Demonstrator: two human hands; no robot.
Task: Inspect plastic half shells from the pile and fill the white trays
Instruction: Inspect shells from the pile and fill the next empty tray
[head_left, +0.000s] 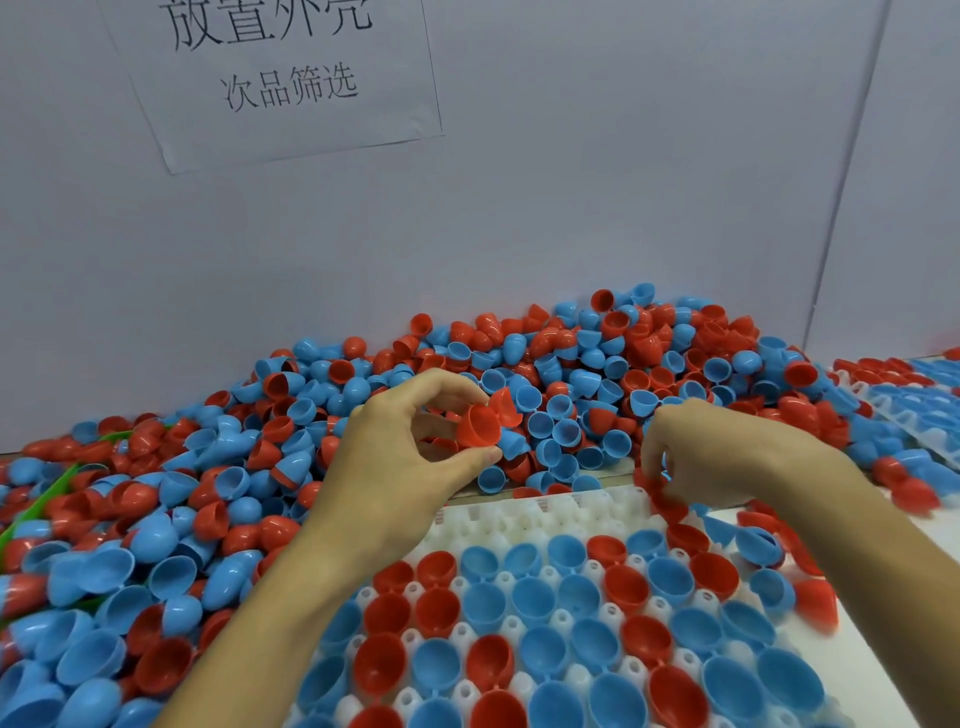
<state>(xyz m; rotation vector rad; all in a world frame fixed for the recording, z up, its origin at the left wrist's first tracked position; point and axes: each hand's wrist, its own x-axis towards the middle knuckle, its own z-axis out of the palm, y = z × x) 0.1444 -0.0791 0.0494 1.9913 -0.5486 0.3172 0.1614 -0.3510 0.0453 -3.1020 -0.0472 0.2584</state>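
Left hand (410, 457) pinching red half shell (480, 426) by its rim, above pile (571, 364) at far edge of white tray (524, 512). Right hand (711, 457) curled, contents unclear. Likely light, thin, slippery; rim grip safest.

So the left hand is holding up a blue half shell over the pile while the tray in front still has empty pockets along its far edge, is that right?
Not quite: the half shell pinched by the left hand is red, not blue, as the head view shows. The rest stands: it is held over the pile, and the white tray still has empty pockets along its far edge.
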